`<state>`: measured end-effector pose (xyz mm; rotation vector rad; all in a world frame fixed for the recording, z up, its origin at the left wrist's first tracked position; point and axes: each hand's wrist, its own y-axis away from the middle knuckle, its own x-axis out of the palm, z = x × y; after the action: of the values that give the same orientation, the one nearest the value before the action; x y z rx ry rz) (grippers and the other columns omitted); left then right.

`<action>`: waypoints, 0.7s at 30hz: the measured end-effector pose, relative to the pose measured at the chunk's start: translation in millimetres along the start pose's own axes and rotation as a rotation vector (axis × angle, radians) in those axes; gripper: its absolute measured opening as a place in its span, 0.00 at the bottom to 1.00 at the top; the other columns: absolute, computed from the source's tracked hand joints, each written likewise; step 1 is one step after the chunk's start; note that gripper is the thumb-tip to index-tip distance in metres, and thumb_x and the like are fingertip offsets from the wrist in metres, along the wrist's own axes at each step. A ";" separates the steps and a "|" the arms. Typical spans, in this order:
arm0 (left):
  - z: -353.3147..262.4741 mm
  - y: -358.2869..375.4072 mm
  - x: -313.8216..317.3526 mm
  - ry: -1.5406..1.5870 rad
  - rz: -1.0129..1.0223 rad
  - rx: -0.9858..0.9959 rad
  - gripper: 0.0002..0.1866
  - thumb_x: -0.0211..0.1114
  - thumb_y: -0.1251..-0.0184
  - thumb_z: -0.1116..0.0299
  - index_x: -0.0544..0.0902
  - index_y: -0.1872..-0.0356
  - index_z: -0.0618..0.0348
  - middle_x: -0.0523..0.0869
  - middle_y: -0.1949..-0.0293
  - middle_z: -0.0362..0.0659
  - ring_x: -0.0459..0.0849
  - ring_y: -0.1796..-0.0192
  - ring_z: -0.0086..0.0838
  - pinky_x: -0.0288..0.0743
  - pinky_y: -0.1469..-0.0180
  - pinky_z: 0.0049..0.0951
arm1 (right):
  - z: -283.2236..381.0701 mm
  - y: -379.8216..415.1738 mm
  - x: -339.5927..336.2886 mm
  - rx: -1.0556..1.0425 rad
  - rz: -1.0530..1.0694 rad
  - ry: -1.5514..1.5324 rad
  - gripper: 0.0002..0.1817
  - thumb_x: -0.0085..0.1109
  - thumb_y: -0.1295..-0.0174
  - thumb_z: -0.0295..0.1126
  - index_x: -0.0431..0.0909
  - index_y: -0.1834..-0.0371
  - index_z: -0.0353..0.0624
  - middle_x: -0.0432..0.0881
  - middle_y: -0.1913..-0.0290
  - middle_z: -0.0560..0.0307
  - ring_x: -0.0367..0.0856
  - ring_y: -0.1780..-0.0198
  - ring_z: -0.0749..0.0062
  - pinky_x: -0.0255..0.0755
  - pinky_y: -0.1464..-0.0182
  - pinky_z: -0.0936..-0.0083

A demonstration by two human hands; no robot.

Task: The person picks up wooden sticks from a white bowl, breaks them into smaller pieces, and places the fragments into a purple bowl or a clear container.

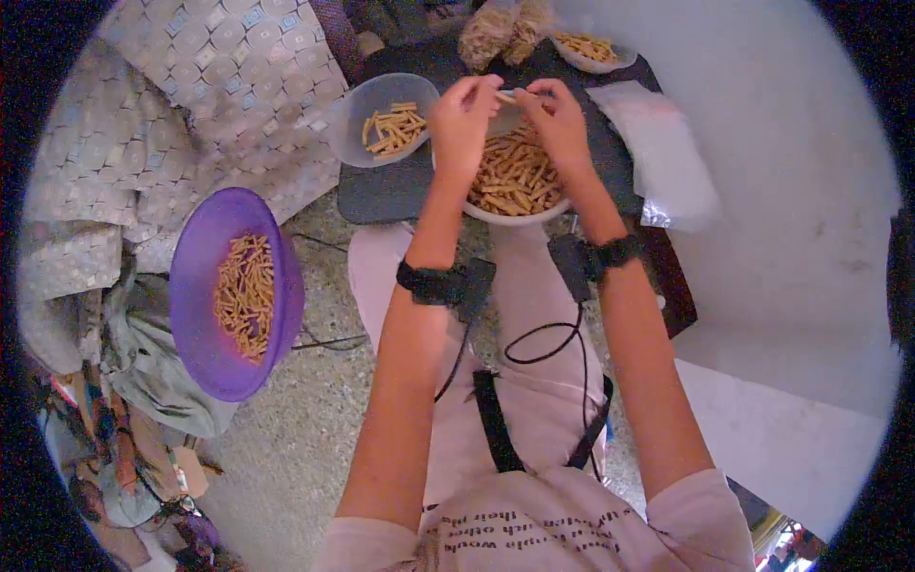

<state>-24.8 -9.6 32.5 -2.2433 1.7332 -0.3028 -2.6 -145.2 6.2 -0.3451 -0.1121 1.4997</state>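
Note:
My left hand (461, 119) and my right hand (560, 119) are raised over the far side of a white bowl (515, 220). Fingertips of both hands are pinched around the ends of a small pale stick (506, 97), which spans the gap between them. Below, the bowl holds a heap of short tan sticks (518, 172) that look like crunchy snack pieces. Left of my left hand, a translucent plastic bowl (349, 124) contains a smaller pile of similar sticks (394, 130).
A dark low table (381, 195) bears the bowls, filled clear bags (503, 36), another small bowl (596, 65) and a white plastic packet (672, 157). On the left is a purple basin (195, 296) with many sticks. Cables hang from both wrist bands; a white wall (791, 191) stands right.

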 end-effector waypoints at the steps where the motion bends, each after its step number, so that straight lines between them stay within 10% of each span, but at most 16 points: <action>1: 1.7 -0.6 -1.7 0.042 -0.038 -0.017 0.12 0.59 0.36 0.64 0.83 0.65 0.63 0.83 0.75 0.40 0.78 0.74 0.18 0.71 0.70 0.19 | -6.0 0.1 0.7 -0.051 0.016 0.067 0.15 0.61 0.43 0.35 0.75 0.56 0.40 0.81 0.71 0.59 0.77 0.70 0.78 0.71 0.67 0.81; 4: -3.0 -1.1 -9.0 0.035 -0.230 -0.005 0.12 0.59 0.35 0.63 0.83 0.67 0.62 0.81 0.76 0.38 0.76 0.74 0.17 0.70 0.70 0.19 | -15.3 1.8 4.2 -0.136 0.146 0.334 0.13 0.62 0.45 0.36 0.78 0.59 0.40 0.81 0.72 0.58 0.77 0.72 0.76 0.71 0.67 0.80; 8: 6.0 -5.1 -10.0 0.162 -0.351 0.069 0.15 0.52 0.31 0.66 0.74 0.47 0.59 0.82 0.67 0.42 0.78 0.70 0.20 0.72 0.67 0.21 | 4.8 14.4 12.8 -0.203 0.478 1.085 0.18 0.59 0.46 0.49 0.82 0.59 0.50 0.82 0.60 0.53 0.77 0.53 0.60 0.68 0.51 0.62; 14: 4.6 -3.4 -13.1 0.359 -0.466 0.131 0.19 0.44 0.30 0.74 0.65 0.39 0.56 0.78 0.54 0.49 0.83 0.63 0.31 0.74 0.62 0.25 | -17.6 10.4 18.2 -0.324 0.438 0.933 0.19 0.56 0.46 0.54 0.83 0.60 0.55 0.81 0.55 0.54 0.71 0.46 0.55 0.54 0.45 0.43; 21: 19.1 -3.5 -11.1 0.037 -0.099 0.155 0.15 0.46 0.35 0.79 0.77 0.51 0.61 0.82 0.60 0.47 0.83 0.60 0.32 0.74 0.57 0.25 | 5.0 6.7 10.2 -0.330 0.227 0.464 0.18 0.53 0.40 0.46 0.81 0.62 0.41 0.82 0.67 0.48 0.80 0.65 0.58 0.71 0.61 0.70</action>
<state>-18.0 3.9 15.9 -2.2271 1.5616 -0.4856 -9.7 -134.1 7.6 -0.9890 0.0525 1.5858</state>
